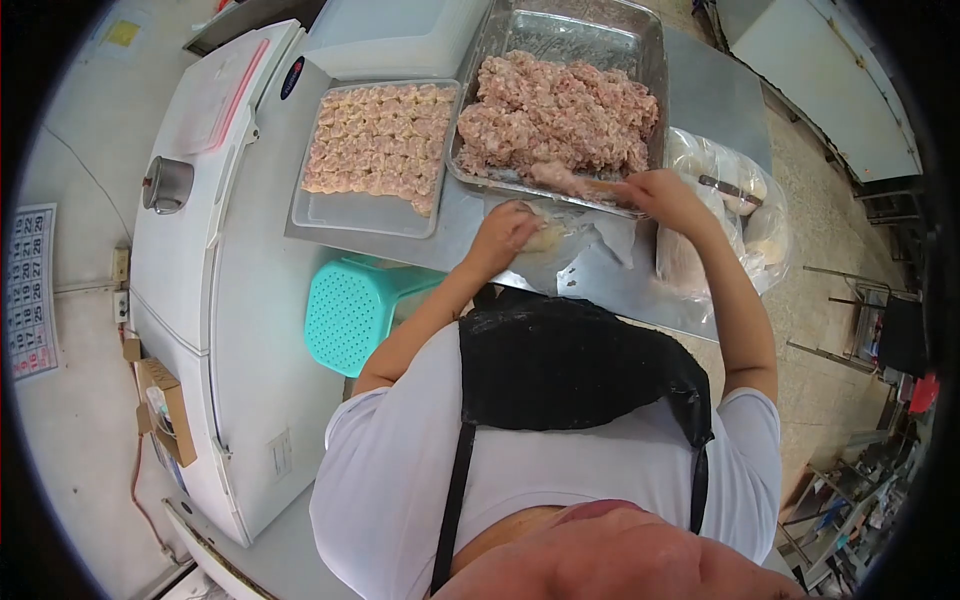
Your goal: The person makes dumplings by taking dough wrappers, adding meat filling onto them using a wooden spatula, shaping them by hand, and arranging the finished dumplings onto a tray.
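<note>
Grips a stick [604,187] in the right hand [668,200], tilted low over the near rim of the metal pan [652,60], probably to bring the loaded end right beside the heaped meat [560,115]. Holds the left hand [505,238] apart from the right, curled at a pale wrapper [546,238] on a plastic sheet [570,262]; hard to say from above whether pinching it or merely resting against it. Has the sheet spread just in front of the pan, presumably to spare the wrapper from bare metal and shorten the reach from meat to wrapper. Off to the left, on the same table [725,90], has a plastic tray [365,212] with dumplings [380,140] packed in close rows, seemingly to save room. To the right, has a bulging plastic bag [765,205] set clear of the pan, likely to leave the middle free.
</note>
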The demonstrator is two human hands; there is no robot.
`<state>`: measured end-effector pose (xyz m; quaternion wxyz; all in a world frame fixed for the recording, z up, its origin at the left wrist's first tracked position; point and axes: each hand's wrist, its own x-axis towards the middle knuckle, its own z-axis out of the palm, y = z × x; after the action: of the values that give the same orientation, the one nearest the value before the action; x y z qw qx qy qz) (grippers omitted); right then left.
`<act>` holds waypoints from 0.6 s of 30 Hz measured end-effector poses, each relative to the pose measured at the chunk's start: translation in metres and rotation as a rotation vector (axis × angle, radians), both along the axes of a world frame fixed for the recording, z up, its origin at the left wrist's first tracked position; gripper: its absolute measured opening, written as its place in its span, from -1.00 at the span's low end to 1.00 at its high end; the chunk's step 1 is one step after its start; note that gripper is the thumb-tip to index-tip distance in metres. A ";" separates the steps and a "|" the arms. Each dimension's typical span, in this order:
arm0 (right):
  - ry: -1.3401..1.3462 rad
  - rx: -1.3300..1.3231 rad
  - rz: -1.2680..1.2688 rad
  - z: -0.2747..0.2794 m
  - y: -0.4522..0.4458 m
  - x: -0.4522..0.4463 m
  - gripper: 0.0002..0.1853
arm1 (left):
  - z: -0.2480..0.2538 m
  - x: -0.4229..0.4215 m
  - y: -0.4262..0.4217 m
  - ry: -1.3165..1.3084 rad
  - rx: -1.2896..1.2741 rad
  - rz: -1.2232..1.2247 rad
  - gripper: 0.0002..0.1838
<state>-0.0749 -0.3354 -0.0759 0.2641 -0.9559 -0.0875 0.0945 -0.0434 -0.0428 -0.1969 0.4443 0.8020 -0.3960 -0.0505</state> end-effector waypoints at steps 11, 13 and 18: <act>-0.008 -0.182 -0.110 -0.004 0.028 -0.019 -0.62 | 0.019 0.009 0.025 1.183 -0.820 0.185 -0.71; 0.047 0.144 -0.154 0.001 0.028 -0.014 -0.63 | 0.048 0.017 0.030 1.403 -0.972 0.124 -0.69; 0.073 0.495 -0.311 0.019 0.053 -0.004 -0.61 | 0.055 0.035 0.027 1.347 -0.979 0.083 -0.65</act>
<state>-0.0787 -0.2827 -0.0567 0.5036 -0.8603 0.0493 0.0627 -0.0087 -0.0161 -0.1423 0.8860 0.3304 0.0072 -0.3252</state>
